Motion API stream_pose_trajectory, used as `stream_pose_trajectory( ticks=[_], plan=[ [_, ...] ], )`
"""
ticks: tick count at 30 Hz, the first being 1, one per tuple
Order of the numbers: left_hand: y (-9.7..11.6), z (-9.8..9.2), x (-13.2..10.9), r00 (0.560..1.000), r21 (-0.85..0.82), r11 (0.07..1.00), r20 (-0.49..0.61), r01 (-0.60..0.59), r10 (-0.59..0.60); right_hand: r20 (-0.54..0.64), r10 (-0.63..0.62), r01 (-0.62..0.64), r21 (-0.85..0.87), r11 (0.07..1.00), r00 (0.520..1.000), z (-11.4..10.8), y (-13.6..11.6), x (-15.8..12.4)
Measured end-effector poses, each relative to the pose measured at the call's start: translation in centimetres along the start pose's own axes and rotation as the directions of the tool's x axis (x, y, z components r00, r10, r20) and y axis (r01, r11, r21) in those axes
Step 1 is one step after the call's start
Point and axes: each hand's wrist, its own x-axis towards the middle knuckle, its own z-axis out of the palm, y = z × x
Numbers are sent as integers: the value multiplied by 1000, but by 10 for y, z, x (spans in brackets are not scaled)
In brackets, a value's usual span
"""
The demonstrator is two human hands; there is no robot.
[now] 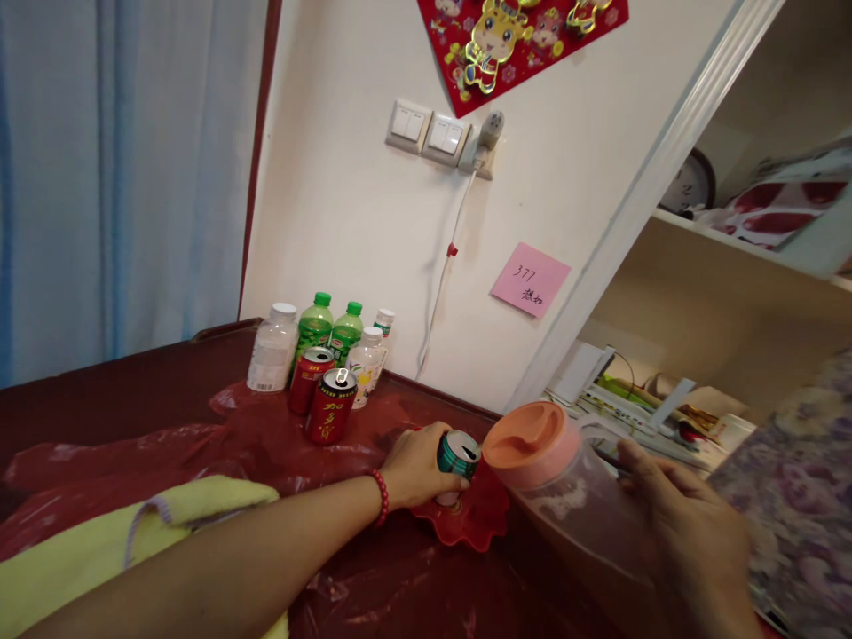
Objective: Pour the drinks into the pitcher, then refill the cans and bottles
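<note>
My left hand [416, 466], with a red bead bracelet at the wrist, is wrapped round a green drink can [458, 454] whose top is open. The can stands over a red dish with a wavy rim [489, 519]. In my right hand [692, 524] is the handle of a clear plastic pitcher [579, 524] with an orange lid [529, 435]. The pitcher is tilted, its lid close to the can's top; whether they touch I cannot tell. No liquid stream shows between them.
Two red cans [333, 408], two green-capped bottles [312, 324] and several clear bottles [272, 351] stand at the back left on red plastic film [246, 444]. A yellow towel [80, 541] lies at the left. Shelves [639, 302] are at the right; a white cable [443, 275] hangs down the wall.
</note>
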Motion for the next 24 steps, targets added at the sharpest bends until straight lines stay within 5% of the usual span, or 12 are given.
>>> stream_pose_trajectory(
  ticks=[3,24],
  plan=[
    [0,0,0,1000,-3,1000,1,1,-1,-3,84,-84,-53,995,996,0,0,1],
    [-2,2,2,1000,-7,1000,-2,-10,10,3,105,-105,-20,994,994,1,-3,0]
  ],
)
